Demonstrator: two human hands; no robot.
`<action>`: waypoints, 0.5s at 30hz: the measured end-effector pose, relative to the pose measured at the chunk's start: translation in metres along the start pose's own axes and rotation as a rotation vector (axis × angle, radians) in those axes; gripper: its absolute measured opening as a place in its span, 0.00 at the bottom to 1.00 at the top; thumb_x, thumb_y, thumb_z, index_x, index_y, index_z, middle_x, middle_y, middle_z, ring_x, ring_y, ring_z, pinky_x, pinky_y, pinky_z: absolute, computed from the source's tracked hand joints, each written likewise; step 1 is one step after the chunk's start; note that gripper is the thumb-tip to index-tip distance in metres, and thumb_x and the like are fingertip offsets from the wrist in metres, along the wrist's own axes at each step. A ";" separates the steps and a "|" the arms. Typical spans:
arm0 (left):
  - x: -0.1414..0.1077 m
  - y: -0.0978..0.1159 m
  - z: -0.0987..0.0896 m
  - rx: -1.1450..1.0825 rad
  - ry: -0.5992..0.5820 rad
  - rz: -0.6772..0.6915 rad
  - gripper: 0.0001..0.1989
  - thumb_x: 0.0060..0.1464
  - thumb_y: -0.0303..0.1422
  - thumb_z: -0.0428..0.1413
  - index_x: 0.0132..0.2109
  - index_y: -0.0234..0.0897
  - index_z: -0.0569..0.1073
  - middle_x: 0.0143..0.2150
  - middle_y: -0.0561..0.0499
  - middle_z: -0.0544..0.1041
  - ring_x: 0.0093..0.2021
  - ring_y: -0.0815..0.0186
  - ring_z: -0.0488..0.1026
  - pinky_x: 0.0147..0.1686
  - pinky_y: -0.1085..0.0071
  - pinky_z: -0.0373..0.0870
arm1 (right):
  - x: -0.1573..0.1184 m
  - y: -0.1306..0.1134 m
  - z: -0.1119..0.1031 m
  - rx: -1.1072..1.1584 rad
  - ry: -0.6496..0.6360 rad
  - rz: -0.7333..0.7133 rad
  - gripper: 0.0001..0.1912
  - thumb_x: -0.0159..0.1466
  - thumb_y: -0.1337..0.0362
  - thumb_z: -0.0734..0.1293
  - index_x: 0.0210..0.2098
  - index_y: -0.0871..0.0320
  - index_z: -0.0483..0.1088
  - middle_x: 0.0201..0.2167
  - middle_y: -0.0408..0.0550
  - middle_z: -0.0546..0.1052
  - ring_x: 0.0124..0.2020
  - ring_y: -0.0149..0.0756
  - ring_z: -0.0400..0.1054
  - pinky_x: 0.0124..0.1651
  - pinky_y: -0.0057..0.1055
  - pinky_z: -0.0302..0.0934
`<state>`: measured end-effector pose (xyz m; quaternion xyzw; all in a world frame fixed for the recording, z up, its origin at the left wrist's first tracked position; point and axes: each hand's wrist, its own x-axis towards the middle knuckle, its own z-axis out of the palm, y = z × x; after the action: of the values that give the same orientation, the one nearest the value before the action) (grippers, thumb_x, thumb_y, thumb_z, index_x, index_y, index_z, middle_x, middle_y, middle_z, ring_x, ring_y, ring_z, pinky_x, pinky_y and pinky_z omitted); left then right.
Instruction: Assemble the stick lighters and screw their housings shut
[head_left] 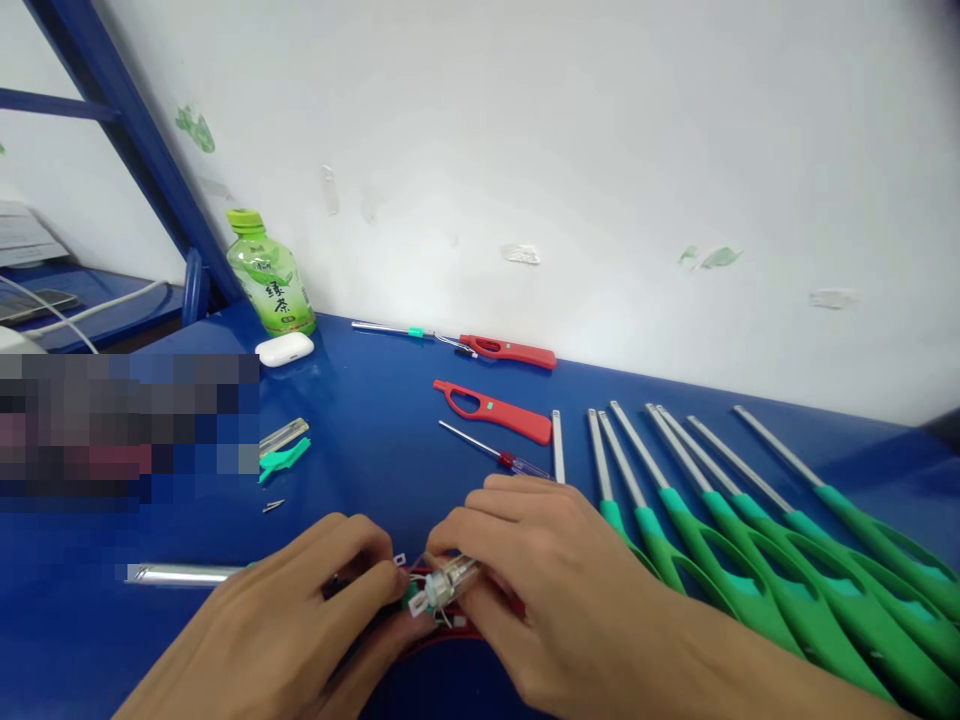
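My right hand (536, 575) is closed around a clear fuel tank (455, 578) with a pale valve end pointing left. Below it, a red lighter shell (466, 630) shows between both hands, with thin wires and a bit of green inside. My left hand (300, 610) is closed at the left side of this opened lighter, its fingertips pinched beside the tank's valve. A silver tube (187, 574) sticks out leftward from behind my left hand. My fingers hide most of the shell and whatever lies under them.
Red shells (517, 352), a screwdriver (495, 452) and a loose metal tube (558, 445) lie ahead. Several green lighters (750, 580) line the right. Leftward are a green trigger piece (286, 459), small metal bits (274, 506), a white case (285, 349) and a tea bottle (270, 275).
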<state>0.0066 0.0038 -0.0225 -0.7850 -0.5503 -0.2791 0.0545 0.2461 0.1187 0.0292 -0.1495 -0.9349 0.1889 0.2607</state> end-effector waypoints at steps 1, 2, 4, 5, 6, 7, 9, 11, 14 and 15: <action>0.001 0.001 0.000 0.017 -0.011 0.023 0.13 0.81 0.40 0.56 0.46 0.49 0.83 0.44 0.56 0.85 0.39 0.69 0.84 0.39 0.78 0.79 | 0.000 0.000 0.000 0.000 -0.006 0.003 0.10 0.71 0.76 0.67 0.41 0.57 0.79 0.35 0.39 0.84 0.33 0.30 0.69 0.42 0.30 0.62; 0.002 0.002 0.000 0.031 -0.012 0.039 0.14 0.82 0.41 0.55 0.47 0.49 0.83 0.44 0.56 0.85 0.39 0.69 0.84 0.38 0.78 0.79 | 0.001 0.000 -0.001 -0.002 -0.018 0.012 0.10 0.71 0.76 0.67 0.41 0.57 0.78 0.35 0.39 0.84 0.33 0.30 0.69 0.42 0.31 0.62; 0.005 0.004 0.000 0.036 0.020 0.025 0.15 0.84 0.47 0.52 0.51 0.49 0.81 0.46 0.57 0.86 0.38 0.70 0.85 0.37 0.78 0.78 | 0.001 0.001 -0.001 -0.017 -0.050 0.026 0.09 0.71 0.75 0.68 0.41 0.56 0.78 0.35 0.38 0.84 0.33 0.31 0.69 0.41 0.32 0.61; 0.007 0.005 0.001 0.035 0.050 0.001 0.17 0.84 0.51 0.52 0.53 0.49 0.80 0.47 0.57 0.86 0.38 0.71 0.85 0.37 0.78 0.78 | 0.001 0.001 -0.001 -0.026 -0.065 0.032 0.09 0.71 0.74 0.68 0.40 0.56 0.78 0.35 0.38 0.84 0.33 0.32 0.69 0.42 0.33 0.62; 0.010 0.006 0.001 0.035 0.084 -0.026 0.18 0.84 0.53 0.51 0.56 0.49 0.79 0.49 0.57 0.87 0.40 0.71 0.86 0.40 0.79 0.79 | 0.001 0.001 -0.001 -0.033 -0.074 0.035 0.08 0.72 0.74 0.68 0.40 0.56 0.78 0.36 0.39 0.84 0.34 0.32 0.69 0.43 0.34 0.62; 0.013 0.007 0.001 0.036 0.113 -0.042 0.19 0.84 0.53 0.50 0.58 0.50 0.79 0.50 0.57 0.87 0.42 0.71 0.88 0.43 0.80 0.80 | 0.001 0.001 -0.001 -0.038 -0.082 0.037 0.08 0.72 0.73 0.68 0.40 0.56 0.78 0.36 0.39 0.84 0.34 0.33 0.70 0.44 0.34 0.63; 0.021 0.010 0.000 0.034 0.155 -0.017 0.17 0.85 0.48 0.49 0.59 0.51 0.80 0.50 0.58 0.88 0.46 0.73 0.89 0.49 0.83 0.81 | 0.001 0.000 0.000 -0.040 -0.106 0.052 0.09 0.73 0.73 0.67 0.41 0.56 0.77 0.38 0.40 0.85 0.36 0.34 0.71 0.47 0.35 0.64; 0.030 0.012 -0.003 0.000 0.176 0.036 0.17 0.86 0.43 0.48 0.54 0.51 0.82 0.45 0.61 0.88 0.43 0.76 0.89 0.47 0.86 0.80 | 0.001 -0.001 -0.001 -0.029 -0.158 0.092 0.09 0.75 0.72 0.66 0.43 0.55 0.78 0.40 0.40 0.86 0.38 0.35 0.74 0.49 0.36 0.64; 0.042 0.016 -0.006 -0.056 0.202 0.072 0.21 0.86 0.43 0.48 0.46 0.49 0.83 0.37 0.63 0.87 0.35 0.78 0.88 0.40 0.88 0.80 | 0.002 -0.002 -0.008 0.001 -0.246 0.183 0.10 0.78 0.70 0.65 0.47 0.53 0.78 0.43 0.42 0.86 0.43 0.37 0.78 0.50 0.37 0.64; 0.044 0.016 -0.006 -0.066 0.209 0.070 0.22 0.86 0.43 0.48 0.44 0.49 0.83 0.36 0.63 0.88 0.34 0.79 0.87 0.39 0.88 0.80 | 0.003 -0.003 -0.013 0.004 -0.272 0.211 0.10 0.78 0.69 0.65 0.47 0.53 0.78 0.44 0.42 0.86 0.45 0.38 0.79 0.51 0.38 0.65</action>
<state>0.0289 0.0318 0.0081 -0.7718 -0.5045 -0.3752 0.0952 0.2503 0.1209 0.0417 -0.2192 -0.9403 0.2357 0.1108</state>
